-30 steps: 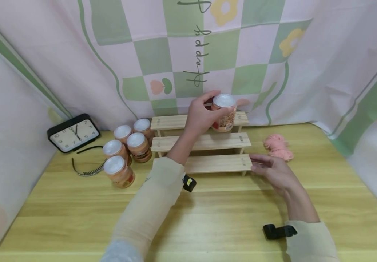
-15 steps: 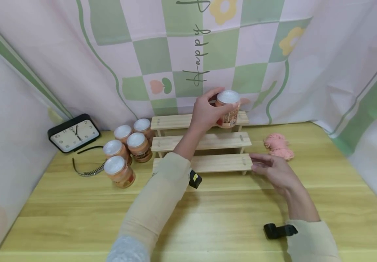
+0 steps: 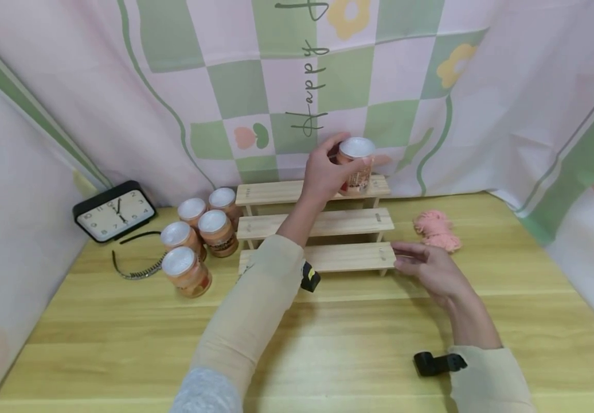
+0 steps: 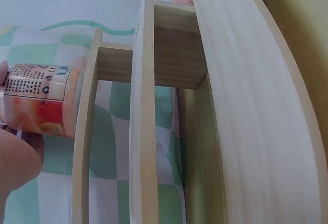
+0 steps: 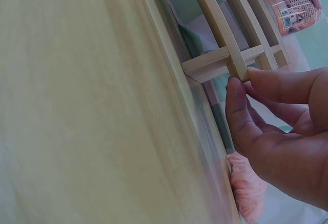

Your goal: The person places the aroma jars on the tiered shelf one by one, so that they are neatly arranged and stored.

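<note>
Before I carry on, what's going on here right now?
A person's left hand grips an orange jar with a whitish top, upright at the right part of the top tier of a three-step wooden rack; I can't tell whether it touches the tier. The right hand pinches the right end of the bottom tier. Five similar jars stand on the table left of the rack, near a black clock, and pink yarn lies to the right.
</note>
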Available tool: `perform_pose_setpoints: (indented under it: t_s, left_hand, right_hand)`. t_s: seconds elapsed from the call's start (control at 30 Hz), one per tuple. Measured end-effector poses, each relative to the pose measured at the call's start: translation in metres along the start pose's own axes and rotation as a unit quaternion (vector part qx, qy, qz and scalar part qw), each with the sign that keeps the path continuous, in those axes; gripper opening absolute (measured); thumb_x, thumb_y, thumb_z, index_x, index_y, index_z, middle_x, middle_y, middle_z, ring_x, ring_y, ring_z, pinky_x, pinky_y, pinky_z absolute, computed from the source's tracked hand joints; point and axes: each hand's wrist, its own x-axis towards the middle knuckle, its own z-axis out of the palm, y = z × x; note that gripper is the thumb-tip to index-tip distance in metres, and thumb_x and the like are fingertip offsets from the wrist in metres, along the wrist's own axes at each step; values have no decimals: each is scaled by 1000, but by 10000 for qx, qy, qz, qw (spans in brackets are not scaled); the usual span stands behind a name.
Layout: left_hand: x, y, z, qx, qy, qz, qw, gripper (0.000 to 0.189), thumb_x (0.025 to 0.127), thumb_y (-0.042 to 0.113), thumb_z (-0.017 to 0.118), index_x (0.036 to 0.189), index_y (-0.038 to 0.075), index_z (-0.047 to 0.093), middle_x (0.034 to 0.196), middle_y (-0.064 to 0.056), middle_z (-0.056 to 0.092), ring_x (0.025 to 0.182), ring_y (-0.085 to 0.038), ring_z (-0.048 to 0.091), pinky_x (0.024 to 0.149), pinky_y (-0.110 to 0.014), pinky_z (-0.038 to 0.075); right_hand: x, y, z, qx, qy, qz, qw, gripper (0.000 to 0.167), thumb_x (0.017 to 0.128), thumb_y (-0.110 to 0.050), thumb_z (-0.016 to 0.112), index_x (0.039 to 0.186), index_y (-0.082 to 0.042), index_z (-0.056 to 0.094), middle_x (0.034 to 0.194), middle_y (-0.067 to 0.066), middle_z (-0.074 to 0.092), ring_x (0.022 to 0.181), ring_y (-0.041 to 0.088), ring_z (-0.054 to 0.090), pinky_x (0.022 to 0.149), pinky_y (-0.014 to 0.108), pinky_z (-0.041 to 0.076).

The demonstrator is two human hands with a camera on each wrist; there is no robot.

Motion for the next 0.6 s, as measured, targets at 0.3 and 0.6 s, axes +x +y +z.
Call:
perform_pose_setpoints:
  t_s: [0.3, 0.6]
  left_hand:
    - [5, -2, -1, 178, 138, 106, 9997, 67, 84, 23, 85, 144, 10, 56, 127, 0, 61, 110, -11, 57, 85, -21, 53]
    - [3, 0, -1, 254, 146, 182, 9994, 68, 84, 23, 85, 145, 10, 56, 127, 0, 61, 110, -10, 57, 86, -20, 52]
  right_hand:
    - [0, 1, 1, -16, 7, 11, 10000, 54, 101, 2, 57, 150, 12, 36, 149, 33, 39, 110, 7, 59, 93, 27, 54]
    - [0, 1, 1, -46, 26, 25, 10000, 54, 101, 2, 56, 150, 11, 36, 148, 33, 40, 109, 7, 59, 94, 27, 54]
